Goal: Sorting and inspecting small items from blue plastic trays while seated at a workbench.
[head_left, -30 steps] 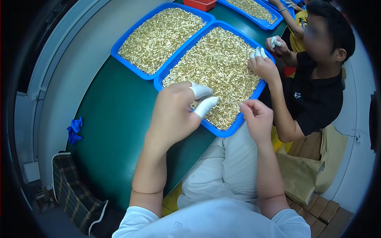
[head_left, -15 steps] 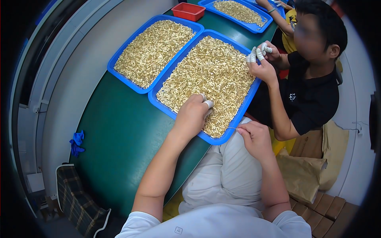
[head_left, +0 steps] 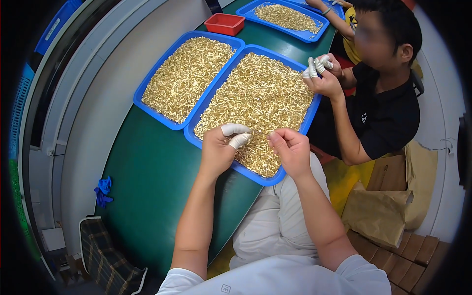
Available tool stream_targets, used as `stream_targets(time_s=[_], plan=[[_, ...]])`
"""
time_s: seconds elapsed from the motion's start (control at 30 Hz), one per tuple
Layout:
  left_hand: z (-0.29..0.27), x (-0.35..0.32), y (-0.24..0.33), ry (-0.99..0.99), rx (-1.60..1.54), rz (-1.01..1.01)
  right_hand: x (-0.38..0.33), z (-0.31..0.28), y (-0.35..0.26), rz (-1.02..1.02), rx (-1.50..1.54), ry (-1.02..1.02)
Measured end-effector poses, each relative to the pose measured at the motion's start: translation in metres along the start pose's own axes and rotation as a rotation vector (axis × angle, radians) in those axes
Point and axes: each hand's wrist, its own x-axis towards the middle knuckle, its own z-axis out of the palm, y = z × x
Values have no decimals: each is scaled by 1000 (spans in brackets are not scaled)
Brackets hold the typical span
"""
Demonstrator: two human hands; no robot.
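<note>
Hovering over blue tray [head_left: 192,134] of small brass pieces [head_left: 260,98] on green counter [head_left: 147,167] | left hand [head_left: 221,147] pinching, white finger cots, contents unclear | right hand [head_left: 291,150] loosely curled, seemingly empty | second brass-filled tray [head_left: 147,89] alongside, touching | co-worker's hands [head_left: 322,73] at far rim | red bin [head_left: 224,23] beyond

A white short-sleeved shirt is being worn, its sleeves ending above the elbows so that both forearms are being left bare. Pale light-grey trousers are being worn below it. White rubber finger cots are being worn over the thumb and forefinger of the left hand [head_left: 220,147], while the right hand [head_left: 291,150] is being left uncovered.
</note>
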Motion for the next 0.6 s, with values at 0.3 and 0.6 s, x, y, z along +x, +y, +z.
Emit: stream_targets(time_s=[0.3,0.6], plan=[[2,-3,2,1,-473,-35,-8,11,0,-7,108,-8],[5,-5,2,-7,-422,-47,-8,8,5,-68,87,-25]])
